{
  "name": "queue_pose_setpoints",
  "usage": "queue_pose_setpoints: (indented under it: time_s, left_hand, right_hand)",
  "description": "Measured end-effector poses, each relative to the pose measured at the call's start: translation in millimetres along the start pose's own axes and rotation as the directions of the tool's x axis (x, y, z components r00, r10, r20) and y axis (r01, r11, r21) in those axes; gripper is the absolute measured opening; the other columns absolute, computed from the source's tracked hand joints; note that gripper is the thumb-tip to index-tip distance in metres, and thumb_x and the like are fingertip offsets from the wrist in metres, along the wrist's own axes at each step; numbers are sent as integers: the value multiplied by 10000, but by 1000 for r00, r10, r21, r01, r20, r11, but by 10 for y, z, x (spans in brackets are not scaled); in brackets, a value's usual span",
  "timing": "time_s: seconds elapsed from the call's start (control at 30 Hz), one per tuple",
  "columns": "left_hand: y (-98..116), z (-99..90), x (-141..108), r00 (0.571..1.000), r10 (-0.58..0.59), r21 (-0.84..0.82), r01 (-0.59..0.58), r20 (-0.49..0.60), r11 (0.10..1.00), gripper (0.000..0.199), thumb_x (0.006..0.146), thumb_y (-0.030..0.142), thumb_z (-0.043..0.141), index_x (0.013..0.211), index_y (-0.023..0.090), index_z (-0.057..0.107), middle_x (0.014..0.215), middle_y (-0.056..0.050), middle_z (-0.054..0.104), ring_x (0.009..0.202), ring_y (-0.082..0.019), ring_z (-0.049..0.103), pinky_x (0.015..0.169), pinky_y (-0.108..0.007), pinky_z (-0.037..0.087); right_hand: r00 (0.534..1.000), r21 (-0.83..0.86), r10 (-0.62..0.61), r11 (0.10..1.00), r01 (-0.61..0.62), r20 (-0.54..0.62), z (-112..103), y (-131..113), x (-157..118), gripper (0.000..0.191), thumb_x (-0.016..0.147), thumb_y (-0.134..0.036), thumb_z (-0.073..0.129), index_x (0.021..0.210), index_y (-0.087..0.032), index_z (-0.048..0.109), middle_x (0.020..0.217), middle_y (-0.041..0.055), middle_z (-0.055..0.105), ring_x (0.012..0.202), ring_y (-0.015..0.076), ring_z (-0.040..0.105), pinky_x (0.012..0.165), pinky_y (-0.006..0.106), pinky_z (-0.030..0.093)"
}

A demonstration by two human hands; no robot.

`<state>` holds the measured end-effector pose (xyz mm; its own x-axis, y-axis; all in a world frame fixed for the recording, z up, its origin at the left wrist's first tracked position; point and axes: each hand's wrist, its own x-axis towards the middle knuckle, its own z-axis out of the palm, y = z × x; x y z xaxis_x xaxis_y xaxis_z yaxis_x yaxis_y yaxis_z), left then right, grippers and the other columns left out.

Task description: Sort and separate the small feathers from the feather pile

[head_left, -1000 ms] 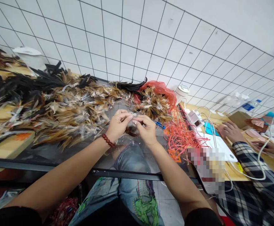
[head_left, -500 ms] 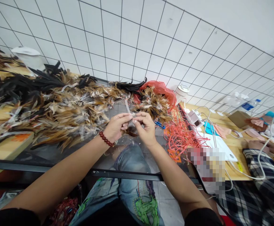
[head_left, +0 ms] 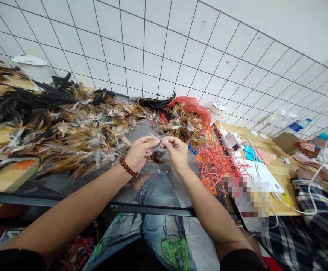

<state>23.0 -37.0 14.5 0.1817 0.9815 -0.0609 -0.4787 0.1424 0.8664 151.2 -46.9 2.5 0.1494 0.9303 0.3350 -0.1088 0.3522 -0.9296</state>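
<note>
My left hand (head_left: 141, 151), with a red bead bracelet (head_left: 128, 168) on its wrist, is closed in a pinch. A pale, translucent strip (head_left: 152, 135) shows at its fingertips. My right hand (head_left: 175, 151) is also pinched, its fingertips meeting the left ones; what lies between them is too small to make out. Just below the fingers is a small dark brown feather tuft (head_left: 157, 156). Brown and white feather bunches (head_left: 87, 131) spread to the left of my hands. Another feather bunch (head_left: 182, 126) lies beyond them, against a red plastic bag (head_left: 193, 107).
Tangled red string (head_left: 217, 160) and blue-handled snips (head_left: 192, 149) lie right of my hands. Black feathers (head_left: 34, 99) are at the back left. A white lidded cup (head_left: 217, 111) stands near the wire grid wall. On the right are cables, a phone (head_left: 248, 207) and a co-worker's plaid sleeve (head_left: 312, 192).
The pale strip, which stood up from the fingertips, now lies lower and shows less. My right hand has shifted slightly right, and more of the dark tuft shows beneath.
</note>
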Motion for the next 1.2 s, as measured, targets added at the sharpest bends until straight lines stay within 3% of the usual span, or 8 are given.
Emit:
queue_pose_setpoints:
  time_s: [0.2, 0.37, 0.47, 0.7, 0.8, 0.97, 1.07, 1.2]
  left_hand:
    - [-9, 3, -34, 947, 312, 168, -320, 74, 932, 194, 554, 276, 813, 657, 158, 698, 828, -49, 663, 591, -79, 510, 445, -197, 315]
    - [39, 6, -39, 980, 170, 139, -184, 105, 973, 231, 616, 325, 789, 719, 147, 683, 808, -61, 693, 455, -36, 401, 406, -195, 273]
    - [52, -7, -24, 987, 132, 110, -143, 95, 984, 264, 584, 326, 811, 696, 143, 658, 755, -59, 693, 470, -50, 442, 398, -184, 269]
    - [29, -29, -56, 949, 170, 215, -229, 264, 949, 233, 647, 332, 774, 765, 148, 690, 763, -61, 710, 450, -54, 463, 425, -199, 343]
    - [62, -16, -80, 925, 198, 283, -295, 324, 913, 231, 661, 342, 764, 764, 146, 699, 794, -75, 716, 640, -127, 607, 588, -247, 468]
    - [95, 10, -103, 882, 235, 345, -387, 408, 855, 194, 686, 325, 742, 725, 140, 698, 786, -81, 711, 765, -168, 638, 729, -282, 492]
    - [58, 24, -95, 895, 271, 375, -401, 354, 836, 193, 680, 322, 744, 713, 137, 699, 763, -77, 706, 722, -161, 632, 707, -276, 492]
    - [-8, 11, -48, 909, 353, 373, -414, 223, 830, 208, 653, 329, 761, 727, 145, 699, 771, -63, 710, 723, -156, 633, 719, -273, 495]
  right_hand:
    - [994, 66, 106, 992, -106, 4, -18, 3, 43, 236, 678, -379, 710, 741, -173, 613, 615, -19, 614, 551, 98, 562, 618, 266, 514]
    - [996, 50, 87, 995, -86, -18, -66, -46, 70, 231, 683, -374, 692, 758, -176, 600, 642, -20, 604, 572, 100, 566, 607, 256, 500]
    - [999, -45, 23, 999, -25, -33, -107, -65, 85, 204, 697, -362, 671, 762, -180, 604, 659, -25, 589, 582, 94, 538, 602, 241, 473]
    - [999, 6, -21, 1000, 21, -28, -115, -66, 83, 176, 723, -337, 663, 756, -174, 604, 666, -23, 584, 591, 92, 526, 595, 230, 451]
    - [999, 75, 20, 997, -17, -29, -92, -82, 69, 168, 723, -327, 665, 746, -174, 600, 647, -32, 579, 570, 81, 515, 579, 218, 446]
    - [998, 72, 47, 996, -44, -33, -87, -101, 73, 180, 691, -332, 698, 743, -175, 628, 619, -41, 584, 534, 69, 492, 540, 200, 427]
    - [995, 78, 84, 994, -80, -58, -79, -115, 78, 205, 665, -347, 722, 738, -177, 635, 628, -37, 606, 535, 72, 507, 527, 198, 431]
    - [958, 280, 272, 930, -238, -86, -29, -114, 61, 232, 624, -336, 746, 724, -183, 602, 602, -45, 611, 521, 75, 538, 515, 193, 440]
